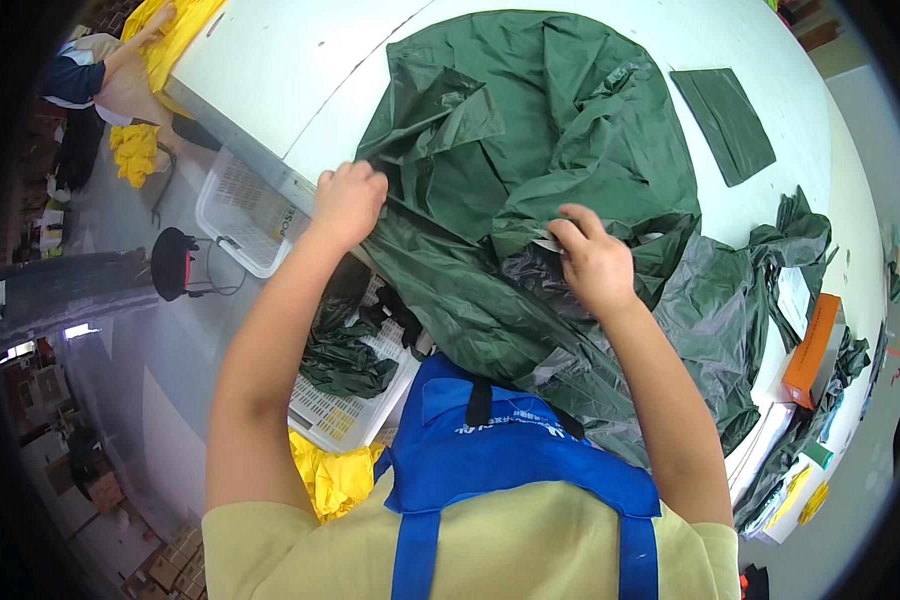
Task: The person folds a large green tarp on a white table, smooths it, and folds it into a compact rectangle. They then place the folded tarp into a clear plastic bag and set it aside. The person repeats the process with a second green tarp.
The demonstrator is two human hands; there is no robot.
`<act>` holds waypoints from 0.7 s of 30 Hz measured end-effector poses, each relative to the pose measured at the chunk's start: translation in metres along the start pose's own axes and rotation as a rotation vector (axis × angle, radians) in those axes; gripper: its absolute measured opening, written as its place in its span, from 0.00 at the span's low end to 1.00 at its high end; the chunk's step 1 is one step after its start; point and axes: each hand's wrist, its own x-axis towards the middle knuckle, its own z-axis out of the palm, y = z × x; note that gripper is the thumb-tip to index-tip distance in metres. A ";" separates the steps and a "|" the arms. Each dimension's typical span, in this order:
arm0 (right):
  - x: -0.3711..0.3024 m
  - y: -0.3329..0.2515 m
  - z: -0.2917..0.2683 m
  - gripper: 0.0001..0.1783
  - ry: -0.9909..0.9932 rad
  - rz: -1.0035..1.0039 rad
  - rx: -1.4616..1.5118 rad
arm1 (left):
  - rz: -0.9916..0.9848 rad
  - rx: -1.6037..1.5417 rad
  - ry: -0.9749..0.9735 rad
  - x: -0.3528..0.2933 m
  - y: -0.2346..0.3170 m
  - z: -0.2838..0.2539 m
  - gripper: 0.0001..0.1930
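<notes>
A large piece of dark green coated fabric (510,120), shiny grey-green on its other face, lies crumpled over the white table and hangs over its near edge against my apron. With closed fingers, my left hand (350,203) grips the fabric's edge near the table's left border. My right hand (595,258) pinches a fold near the middle, thumb and index finger closed on it. Whether the fabric is a finished garment cannot be made out. A flat, folded dark green piece (725,125) rests apart at the upper right.
White plastic baskets stand left of the table: one (240,215) farther off, another (335,425) nearer, holding dark green cloth (345,350). Yellow fabric (335,475) lies below. An orange box (812,350) sits at the right. Far left, another person's arm (125,62) reaches onto yellow fabric.
</notes>
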 end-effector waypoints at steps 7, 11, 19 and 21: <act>0.029 0.002 -0.041 0.17 0.003 -0.095 0.077 | 0.221 -0.201 -0.064 0.029 0.038 -0.048 0.09; 0.035 0.007 -0.053 0.14 -0.093 0.035 0.250 | 0.230 -0.454 -0.423 0.049 0.031 -0.061 0.07; 0.059 -0.005 -0.082 0.16 -0.122 0.001 0.434 | 0.138 -0.994 -0.673 0.042 0.053 -0.112 0.05; 0.061 -0.015 -0.079 0.16 -0.051 0.042 0.475 | 0.255 -0.974 -0.628 0.038 0.057 -0.116 0.06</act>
